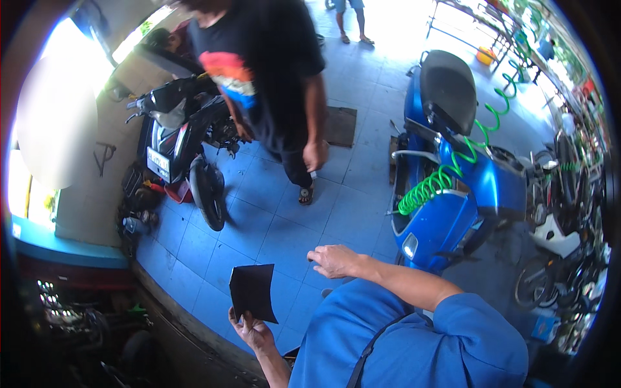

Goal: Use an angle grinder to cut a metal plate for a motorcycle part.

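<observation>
Between the thumb and fingers of my left hand is a thin black sheet, held upright and slightly bent, with a pale edge on its left side. Its kind does not show clearly. My right hand hangs in the air in front of my body, to the right of the sheet and apart from it. Its fingers are curled together, and what they hold, if anything, is hidden. Nearest to this hand on the right stands a blue scooter with a dark seat.
A person in a black T-shirt stands ahead, beside a dark motorcycle at the left. A green coiled hose stretches over the blue scooter. Parts and a white fairing crowd the right side. Blue tiles cover the floor.
</observation>
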Motion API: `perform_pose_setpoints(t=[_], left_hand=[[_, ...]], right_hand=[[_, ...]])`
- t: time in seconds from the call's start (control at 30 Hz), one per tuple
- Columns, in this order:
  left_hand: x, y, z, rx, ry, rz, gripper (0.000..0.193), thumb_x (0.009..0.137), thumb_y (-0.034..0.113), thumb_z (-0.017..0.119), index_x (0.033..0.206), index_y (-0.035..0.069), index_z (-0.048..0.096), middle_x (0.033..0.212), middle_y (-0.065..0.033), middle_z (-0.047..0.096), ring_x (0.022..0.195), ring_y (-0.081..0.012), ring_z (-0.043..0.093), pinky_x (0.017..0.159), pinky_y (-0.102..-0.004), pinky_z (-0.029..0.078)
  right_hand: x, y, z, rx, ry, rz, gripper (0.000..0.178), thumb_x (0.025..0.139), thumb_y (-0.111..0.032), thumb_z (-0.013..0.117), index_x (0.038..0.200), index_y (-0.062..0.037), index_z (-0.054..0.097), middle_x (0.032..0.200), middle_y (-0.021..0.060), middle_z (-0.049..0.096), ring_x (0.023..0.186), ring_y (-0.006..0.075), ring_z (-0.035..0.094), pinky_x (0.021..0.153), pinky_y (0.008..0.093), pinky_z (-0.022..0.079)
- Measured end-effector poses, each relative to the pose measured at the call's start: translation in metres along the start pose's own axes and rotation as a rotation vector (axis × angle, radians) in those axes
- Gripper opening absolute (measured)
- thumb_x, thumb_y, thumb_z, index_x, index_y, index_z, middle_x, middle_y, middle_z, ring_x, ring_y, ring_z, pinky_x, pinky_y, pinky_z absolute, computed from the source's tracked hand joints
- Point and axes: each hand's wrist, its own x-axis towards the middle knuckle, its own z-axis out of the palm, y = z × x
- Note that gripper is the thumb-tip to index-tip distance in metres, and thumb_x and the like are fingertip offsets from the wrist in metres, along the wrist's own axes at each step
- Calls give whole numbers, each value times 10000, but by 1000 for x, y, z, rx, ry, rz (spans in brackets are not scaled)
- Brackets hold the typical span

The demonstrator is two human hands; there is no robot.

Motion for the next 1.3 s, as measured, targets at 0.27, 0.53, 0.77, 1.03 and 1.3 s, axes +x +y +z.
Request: perform_pose_setpoints(t=[0.27,0.53,0.77,1.03,1.3], left_hand=[[10,9,13,15,-44,-110,627,903,-83,717,1436,69,424,1127,-120,712,1039,-205,696,966,-342,568],[-4,5,3,34,49,-198,638,894,-75,735,1422,96,421,1043,-101,709,1013,-195,702,935,-343,574],[-2,2,3,57,100,-203,634,901,-81,727,1417,127,423,1074,-108,706,944,-163,693,774,-267,579],[-3,3,-49,59,208,-135,556,957,-73,644,1432,111,420,1159,-100,688,819,-111,658,571,-184,484],[-5,-4,-80,-57,591,-73,388,986,-21,574,1331,157,552,982,-25,630,549,1,485,374,-143,362]], right_hand=[[-58,21,34,88,-42,251,336,972,-269,634,1244,-72,622,1155,188,686,1063,401,682,923,499,556],[-56,24,48,50,-129,274,334,970,-274,637,1222,-56,623,1154,195,688,1086,406,671,915,502,556],[-9,32,24,10,-133,151,336,955,-246,650,1222,-45,620,1127,209,687,1075,409,671,913,508,554],[29,44,18,-25,-221,109,329,964,-260,639,1214,-47,613,1115,208,689,1053,422,671,887,514,553],[70,57,34,-147,-403,141,324,916,-227,653,1172,-30,619,1080,225,689,1038,435,672,866,532,547]])
